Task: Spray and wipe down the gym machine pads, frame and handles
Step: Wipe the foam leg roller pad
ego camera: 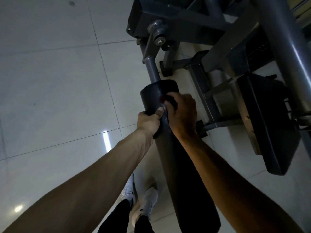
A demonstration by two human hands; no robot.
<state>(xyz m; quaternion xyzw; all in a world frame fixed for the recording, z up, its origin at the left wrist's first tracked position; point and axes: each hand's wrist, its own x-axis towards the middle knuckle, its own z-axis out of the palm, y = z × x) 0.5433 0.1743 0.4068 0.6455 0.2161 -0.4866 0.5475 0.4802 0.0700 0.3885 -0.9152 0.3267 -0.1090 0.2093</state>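
A long black roller pad (175, 158) runs from the bottom of the view up to a grey steel bar (152, 68) of the gym machine. My left hand (149, 122) grips the pad's left side, thumb on top. My right hand (180, 111) presses a dark cloth (168, 100) with a red patch against the pad's upper part, fingers curled over it. Most of the cloth is hidden under my hand. No spray bottle is in view.
The grey machine frame (235, 52) with its pivot bolt (159, 39) fills the upper right. A black seat pad (269, 125) lies to the right. Pale glossy floor tiles (58, 98) spread to the left. My feet in white shoes (148, 204) stand below the roller.
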